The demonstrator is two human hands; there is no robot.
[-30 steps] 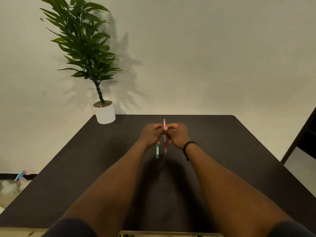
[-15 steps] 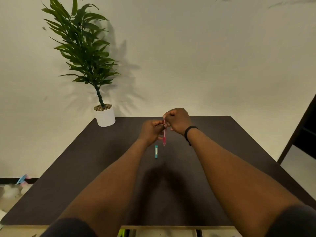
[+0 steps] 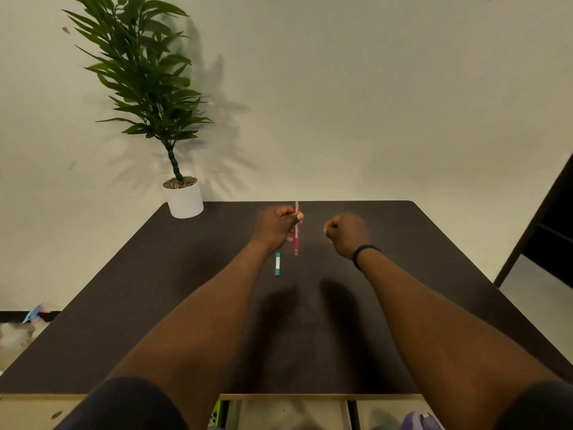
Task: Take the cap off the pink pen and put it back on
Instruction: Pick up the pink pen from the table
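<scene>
From the head view, the left hand (image 3: 277, 226) is curled around the pink pen (image 3: 296, 234), its grip closed on the barrel with thumb and fingers pinching it about midway along. The pen stands close to upright above the dark bench (image 3: 155, 290), its darker pink end pointing down and its thin paler end rising just past the knuckles. It hangs clear of the bench top, held only by that hand.

The right hand (image 3: 345, 234) sits to the right of the pen and apart from it, balled into a fist (whether a cap is inside the fist cannot be told, since nothing shows between the fingers). A black band (image 3: 361, 254) circles its wrist.

Just below and slightly left of the pen's lower end, a small teal marker (image 3: 277, 264) lies flat on the bench, pointing roughly away from the person, touched by neither hand.

Well to the left of the pen and further back, a white pot (image 3: 185, 200) with a leafy green plant (image 3: 148, 85) stands on the far left corner of the bench, against the pale wall (image 3: 372, 103). Both bare forearms reach in from the near edge and throw soft shadows on the bench below the pen.
</scene>
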